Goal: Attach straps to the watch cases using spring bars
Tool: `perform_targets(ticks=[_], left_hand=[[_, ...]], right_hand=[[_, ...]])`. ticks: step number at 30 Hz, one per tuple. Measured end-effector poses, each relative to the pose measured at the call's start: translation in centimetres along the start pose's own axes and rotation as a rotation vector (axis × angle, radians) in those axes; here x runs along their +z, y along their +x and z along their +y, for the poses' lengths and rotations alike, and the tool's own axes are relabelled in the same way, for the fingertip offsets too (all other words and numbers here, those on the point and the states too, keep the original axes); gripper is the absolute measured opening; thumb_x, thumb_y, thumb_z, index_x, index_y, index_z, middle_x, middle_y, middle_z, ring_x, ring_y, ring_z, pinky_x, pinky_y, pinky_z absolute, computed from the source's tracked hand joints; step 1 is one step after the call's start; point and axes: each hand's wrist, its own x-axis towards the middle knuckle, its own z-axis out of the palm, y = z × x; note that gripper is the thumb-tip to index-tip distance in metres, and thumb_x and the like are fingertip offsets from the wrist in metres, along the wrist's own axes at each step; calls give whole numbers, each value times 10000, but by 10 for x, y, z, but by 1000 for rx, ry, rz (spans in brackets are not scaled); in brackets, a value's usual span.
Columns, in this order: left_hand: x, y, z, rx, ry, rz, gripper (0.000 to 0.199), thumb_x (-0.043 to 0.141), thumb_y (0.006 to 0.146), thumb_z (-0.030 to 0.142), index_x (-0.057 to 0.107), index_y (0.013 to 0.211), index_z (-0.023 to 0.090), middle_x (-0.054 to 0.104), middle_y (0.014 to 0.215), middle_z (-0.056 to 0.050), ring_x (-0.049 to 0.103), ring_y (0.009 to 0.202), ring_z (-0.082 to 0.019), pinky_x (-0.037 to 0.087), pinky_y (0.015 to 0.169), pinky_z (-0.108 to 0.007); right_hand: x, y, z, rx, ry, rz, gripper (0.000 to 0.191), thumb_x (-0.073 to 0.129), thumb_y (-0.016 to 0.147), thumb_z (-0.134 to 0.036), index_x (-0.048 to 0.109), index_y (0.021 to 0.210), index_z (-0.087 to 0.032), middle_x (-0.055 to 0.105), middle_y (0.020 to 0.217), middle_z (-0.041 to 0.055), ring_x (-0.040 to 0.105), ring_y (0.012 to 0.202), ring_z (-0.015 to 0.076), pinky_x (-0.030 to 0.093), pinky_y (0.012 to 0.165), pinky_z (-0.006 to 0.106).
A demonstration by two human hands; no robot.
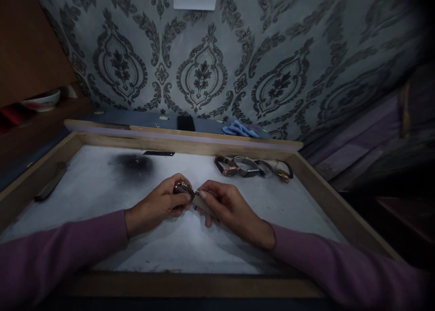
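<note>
Over the middle of the tray, my left hand (pixel 166 201) is closed around the case of a wristwatch (pixel 182 187), its rim shiny and gold-toned. Close beside it, my right hand (pixel 226 202) pinches a flat, grey-brown watch strap (pixel 203 206) between thumb and fingers. The strap's upper end meets the watch case or lies right against it; I cannot tell whether they are joined. Part of the strap is hidden by my right fingers.
Several wristwatches (pixel 246 166) lie at the wooden tray's (pixel 190 141) back right. A thin black strip (pixel 159 153) lies at the back and a dark-handled tool (pixel 50 184) at the left. Behind the rim are a blue cloth (pixel 239 129) and a black phone-like object (pixel 186 123).
</note>
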Motion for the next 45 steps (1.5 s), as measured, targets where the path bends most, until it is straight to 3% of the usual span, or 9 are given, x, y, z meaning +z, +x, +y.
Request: perform_targets(ticks=[33,45], left_hand=[[0,0,1,-10,2,11,215,628,726,234,442,824,188,530,566,57,366,459,-52,199,442,-196],[1,0,2,-17,-3,26,193,616,727,222,454,824,182,534,570,47,377,464,-55,191,437,-195]], right_hand=[[0,0,0,24,126,-37,254,509,931,-368,558,846,-134,643,719,27,567,426,49,370,358,143],[-1,3,1,97,185,-62,305,530,914,-430,551,823,-139,650,722,31,572,428,55,359,361,152]])
